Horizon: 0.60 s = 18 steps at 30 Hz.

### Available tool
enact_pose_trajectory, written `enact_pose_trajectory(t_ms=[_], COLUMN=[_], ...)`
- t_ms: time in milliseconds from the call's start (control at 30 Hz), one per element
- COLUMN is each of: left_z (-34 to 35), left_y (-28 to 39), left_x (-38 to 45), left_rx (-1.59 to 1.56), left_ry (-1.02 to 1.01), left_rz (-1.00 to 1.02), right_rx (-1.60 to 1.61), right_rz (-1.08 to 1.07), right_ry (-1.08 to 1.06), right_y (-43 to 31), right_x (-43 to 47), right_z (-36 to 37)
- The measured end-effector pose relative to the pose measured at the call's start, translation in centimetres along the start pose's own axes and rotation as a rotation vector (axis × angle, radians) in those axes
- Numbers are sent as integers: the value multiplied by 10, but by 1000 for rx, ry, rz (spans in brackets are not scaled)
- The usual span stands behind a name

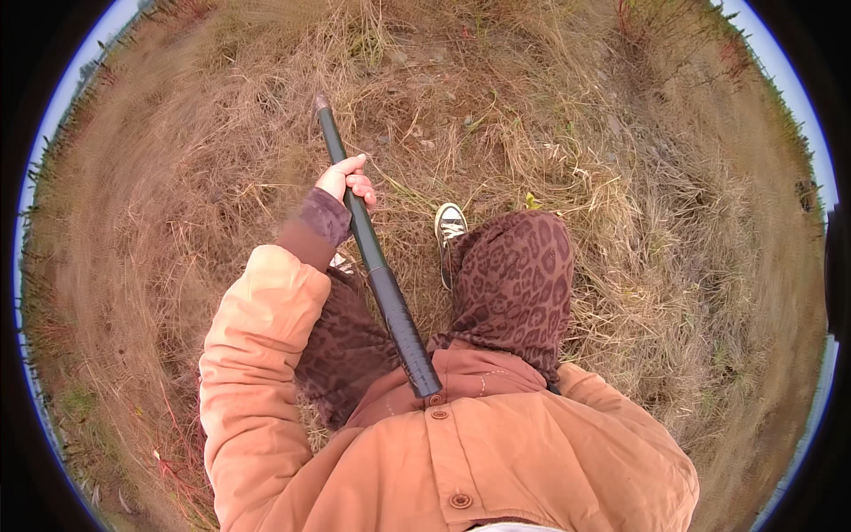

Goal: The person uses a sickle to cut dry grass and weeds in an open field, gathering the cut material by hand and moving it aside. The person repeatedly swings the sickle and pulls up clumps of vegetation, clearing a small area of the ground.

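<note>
My left hand (348, 179) is wrapped around a dark green pole (367, 233), with its thumb side toward the far end. The pole runs from the grass in front of me back to the buttons of my tan jacket (412, 479). Its near part is a thicker black grip (402, 332), and its far tip (322, 101) looks brownish and worn among the grass stems. What lies beyond that tip cannot be made out. My right hand is out of view; the right sleeve (598, 392) passes down behind my right thigh.
Dry grass (638, 219) covers the ground around me, with a patch of bare brown soil (425, 100) ahead. My right canvas sneaker (451, 226) shows beside my leopard-print right trouser leg (518, 286). Reddish stems (176, 475) stand at the lower left.
</note>
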State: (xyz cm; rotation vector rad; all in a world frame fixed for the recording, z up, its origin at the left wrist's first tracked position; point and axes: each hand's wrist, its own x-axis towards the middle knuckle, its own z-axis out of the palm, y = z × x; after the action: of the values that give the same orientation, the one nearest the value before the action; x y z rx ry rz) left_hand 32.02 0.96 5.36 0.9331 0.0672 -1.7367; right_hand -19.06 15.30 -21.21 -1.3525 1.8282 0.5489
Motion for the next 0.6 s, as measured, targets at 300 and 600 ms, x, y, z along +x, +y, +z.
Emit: enact_pose_trajectory(t_ms=[300,600], left_z=[7,13], left_y=[0,20], left_x=[36,116], left_rx=[192,438], left_ry=[-11,10], left_rz=[-245,-403], right_rx=[-1,-30], right_rz=[64,128], right_ry=[-55,-112], right_y=[7,-30], right_x=[-2,10], right_z=[4,0])
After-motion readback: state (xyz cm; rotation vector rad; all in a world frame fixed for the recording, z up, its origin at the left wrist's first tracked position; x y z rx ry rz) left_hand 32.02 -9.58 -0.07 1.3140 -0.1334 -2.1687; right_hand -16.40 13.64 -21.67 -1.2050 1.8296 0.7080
